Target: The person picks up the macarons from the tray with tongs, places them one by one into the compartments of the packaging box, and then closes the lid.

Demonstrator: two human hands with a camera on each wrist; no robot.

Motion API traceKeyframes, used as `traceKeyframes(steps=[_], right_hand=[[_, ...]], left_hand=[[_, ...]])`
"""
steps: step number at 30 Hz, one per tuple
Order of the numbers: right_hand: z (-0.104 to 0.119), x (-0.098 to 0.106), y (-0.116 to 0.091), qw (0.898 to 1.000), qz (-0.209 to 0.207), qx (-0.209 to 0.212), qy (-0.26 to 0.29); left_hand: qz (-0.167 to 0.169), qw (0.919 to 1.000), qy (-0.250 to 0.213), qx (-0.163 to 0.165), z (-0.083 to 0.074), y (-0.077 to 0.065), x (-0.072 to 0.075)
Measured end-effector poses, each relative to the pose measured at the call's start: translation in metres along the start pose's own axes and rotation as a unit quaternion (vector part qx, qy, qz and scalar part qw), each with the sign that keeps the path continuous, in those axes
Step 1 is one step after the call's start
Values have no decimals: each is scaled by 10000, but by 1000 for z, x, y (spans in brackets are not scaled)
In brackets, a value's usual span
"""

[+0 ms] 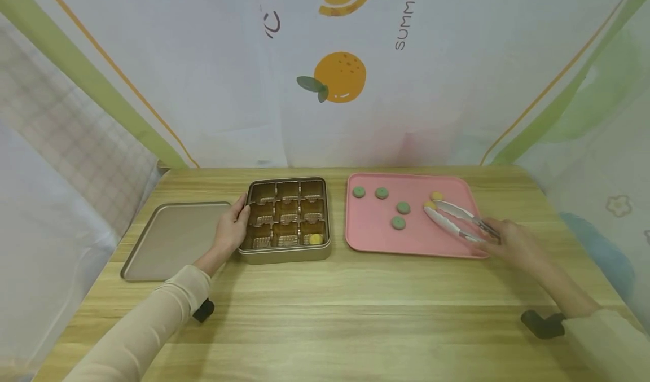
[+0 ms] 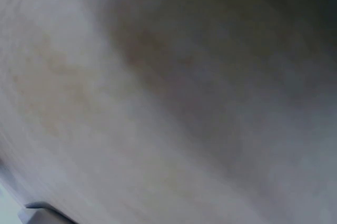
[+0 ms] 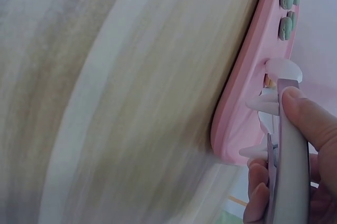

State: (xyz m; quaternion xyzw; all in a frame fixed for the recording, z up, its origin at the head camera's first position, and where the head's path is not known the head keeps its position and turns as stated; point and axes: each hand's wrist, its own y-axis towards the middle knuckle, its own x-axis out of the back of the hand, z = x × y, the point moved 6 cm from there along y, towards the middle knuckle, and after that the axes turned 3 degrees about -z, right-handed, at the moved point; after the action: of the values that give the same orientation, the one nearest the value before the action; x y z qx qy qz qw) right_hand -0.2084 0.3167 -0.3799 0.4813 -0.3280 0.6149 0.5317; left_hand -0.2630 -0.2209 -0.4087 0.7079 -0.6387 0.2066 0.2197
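My left hand (image 1: 232, 227) rests against the left side of a square gold tin (image 1: 286, 255), fingers along its edge. The tin holds a brown plastic insert (image 1: 276, 227) with several compartments; one yellow macaron (image 1: 316, 239) lies in the near right one. In my right hand (image 1: 508, 242) I grip white-tipped tongs (image 3: 292, 155), thumb on one arm and fingers round the other. Their spread tips reach over the pink tray (image 1: 376, 238), around a yellow macaron (image 1: 430, 205). Another yellow macaron (image 1: 437, 196) lies just behind it. The left wrist view is blurred.
Several green macarons (image 1: 403, 207) are spread over the tray's left and middle. A flat gold lid (image 1: 175, 241) lies left of the tin. Everything stands on a wood-grain table (image 1: 355, 314), with a fruit-printed white curtain (image 1: 218, 88) behind it.
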Motion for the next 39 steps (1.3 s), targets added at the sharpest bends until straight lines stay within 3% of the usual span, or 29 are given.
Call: traceKeyframes(steps=[9,16,20,30,33,39], right_hand=[[-3,-2,-2,9999,-65,-78,20],[10,7,-4,9991,-302,254,180],[33,13,0,9982,-221,435,353],[115,13,22,9795,-792,1745,622],[138,8,29,9753,-717,1983,660],[179,-10,43,9759,-22,2014,841]], left_hand=[[6,10000,-8,-36,0,0,-1],[-32,10000,24,-19,1,0,0],[-21,10000,-23,1,2,0,0],[-49,10000,42,-37,1,0,0],[-58,10000,23,-37,1,0,0],[-56,10000,-24,-17,0,0,0]])
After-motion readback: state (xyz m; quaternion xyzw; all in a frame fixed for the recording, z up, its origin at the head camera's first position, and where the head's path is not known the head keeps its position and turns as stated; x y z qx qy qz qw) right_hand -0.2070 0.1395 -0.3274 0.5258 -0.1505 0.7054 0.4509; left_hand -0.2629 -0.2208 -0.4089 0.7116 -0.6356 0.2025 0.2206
